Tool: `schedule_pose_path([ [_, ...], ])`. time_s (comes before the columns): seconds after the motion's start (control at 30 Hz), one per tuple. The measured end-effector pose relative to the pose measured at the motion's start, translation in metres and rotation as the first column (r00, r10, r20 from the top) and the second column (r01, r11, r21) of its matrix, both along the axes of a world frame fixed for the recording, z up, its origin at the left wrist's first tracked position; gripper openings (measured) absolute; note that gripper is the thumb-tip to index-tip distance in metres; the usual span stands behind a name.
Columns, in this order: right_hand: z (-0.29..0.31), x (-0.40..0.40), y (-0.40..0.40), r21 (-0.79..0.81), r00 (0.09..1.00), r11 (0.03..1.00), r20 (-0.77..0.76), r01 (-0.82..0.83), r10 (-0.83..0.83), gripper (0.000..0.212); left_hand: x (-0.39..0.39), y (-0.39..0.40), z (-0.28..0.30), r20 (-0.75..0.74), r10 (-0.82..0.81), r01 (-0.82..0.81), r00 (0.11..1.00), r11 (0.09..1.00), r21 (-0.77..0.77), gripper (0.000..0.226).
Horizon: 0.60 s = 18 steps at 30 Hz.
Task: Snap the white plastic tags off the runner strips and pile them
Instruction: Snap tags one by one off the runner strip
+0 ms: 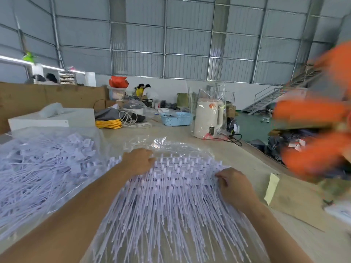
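Observation:
A thick stack of white plastic tag strips (pixel 171 202) lies on clear plastic film in front of me, tag heads at the far end and long thin tails fanning toward me. My left hand (pixel 138 160) rests on the stack's far left corner, fingers curled over the tag heads. My right hand (pixel 233 185) pinches the strips at the stack's right edge. To the left, a heap of loose white tags (pixel 41 168) fills a clear plastic bag.
A white electric kettle (pixel 208 118) wrapped in cellophane stands behind the stack, its black cord trailing right. Farther back sit a blue basket (pixel 175 118), yellow cord (pixel 108 123) and a white box (pixel 51 118). A blurred orange shape (pixel 319 130) looms at the right. Brown cardboard (pixel 292 198) lies right.

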State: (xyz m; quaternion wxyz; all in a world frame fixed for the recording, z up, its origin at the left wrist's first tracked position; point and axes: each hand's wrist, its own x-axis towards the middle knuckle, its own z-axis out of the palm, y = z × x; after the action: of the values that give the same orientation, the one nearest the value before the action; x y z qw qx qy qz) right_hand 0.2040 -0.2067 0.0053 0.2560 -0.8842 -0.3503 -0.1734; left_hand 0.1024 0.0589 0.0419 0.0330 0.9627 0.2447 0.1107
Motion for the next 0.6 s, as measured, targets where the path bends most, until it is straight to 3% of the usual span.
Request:
schedule_pose_path([
  [0.1, 0.001, 0.001, 0.000, -0.016, 1.000, 1.000, -0.007, -0.003, 0.003, 0.030, 0.001, 0.008, -0.005, 0.071, -0.008, 0.020, 0.997, 0.985, -0.171, 0.027],
  [0.17, 0.001, 0.002, 0.001, -0.020, 1.000, 1.000, -0.012, -0.001, 0.001, 0.031, 0.003, 0.011, -0.004, 0.109, 0.039, -0.022, 0.993, 0.988, -0.153, 0.013],
  [0.27, 0.002, 0.001, 0.002, 0.004, 1.000, 1.000, -0.030, 0.003, -0.003, 0.030, 0.006, 0.008, 0.001, 0.105, 0.104, -0.096, 0.989, 0.992, -0.081, 0.016],
  [0.33, 0.002, 0.000, 0.002, 0.027, 0.999, 1.000, -0.041, 0.000, 0.001, 0.030, 0.010, 0.003, 0.004, 0.190, 0.119, -0.113, 0.975, 0.993, -0.043, 0.019],
  [0.6, 0.010, -0.002, -0.002, 0.198, 0.998, 0.979, -0.035, 0.055, -0.049, 0.027, 0.001, -0.007, 0.041, 0.525, -0.030, 0.062, 0.850, 0.997, -0.045, 0.014],
])
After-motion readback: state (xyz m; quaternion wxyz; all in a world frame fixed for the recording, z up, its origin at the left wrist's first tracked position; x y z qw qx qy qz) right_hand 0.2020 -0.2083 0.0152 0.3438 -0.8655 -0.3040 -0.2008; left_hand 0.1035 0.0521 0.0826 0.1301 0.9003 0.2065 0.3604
